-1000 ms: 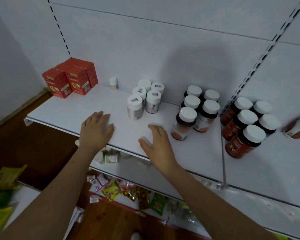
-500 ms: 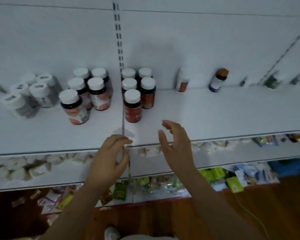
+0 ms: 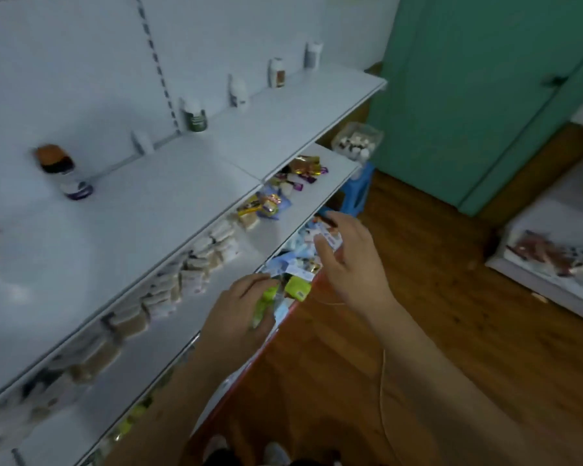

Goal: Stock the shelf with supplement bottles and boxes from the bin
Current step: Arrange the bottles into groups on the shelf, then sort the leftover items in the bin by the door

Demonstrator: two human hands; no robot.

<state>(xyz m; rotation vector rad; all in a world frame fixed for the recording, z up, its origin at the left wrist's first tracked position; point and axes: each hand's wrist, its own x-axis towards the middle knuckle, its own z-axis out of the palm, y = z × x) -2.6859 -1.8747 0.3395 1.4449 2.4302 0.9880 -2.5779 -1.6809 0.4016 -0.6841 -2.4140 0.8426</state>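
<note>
Shelving fills the left of the view, running from 7 o'clock up toward 1 o'clock. The top shelf [image 3: 283, 119] is white and carries a sparse row of supplement bottles along its back wall: an orange-capped bottle [image 3: 61, 171] at 9 o'clock, a dark green-labelled bottle [image 3: 196, 116] near 11 o'clock, and farther along a white bottle [image 3: 238, 92], a brown-labelled bottle [image 3: 276, 73] and a grey bottle [image 3: 313, 54] toward 12 o'clock. All are blurred; their labels cannot be read.

Below it, the middle shelf [image 3: 303, 210] holds a line of pale packets [image 3: 196, 264] and, at its far end, bright foil sachets [image 3: 283, 193]. The lowest shelf shows blue and lime-green packets [image 3: 298, 287] right under the hands.

The left hand [image 3: 239, 307] hangs at 6 o'clock, fingers loosely curled, in front of the green packets; whether it touches or holds any of them cannot be told. The right hand [image 3: 350, 257] is just at 3 o'clock of centre, fingers relaxed and spread, holding nothing that can be seen.

The bin [image 3: 357, 139], clear and filled with white-capped bottles, sits at 1 o'clock past the shelf end, on a blue stool [image 3: 355, 193], well apart from both hands. Behind it stands a green door [image 3: 468, 95]. Wooden floor [image 3: 435, 331] lies between, and another low shelf [image 3: 552, 264] of goods sits at 3 o'clock.
</note>
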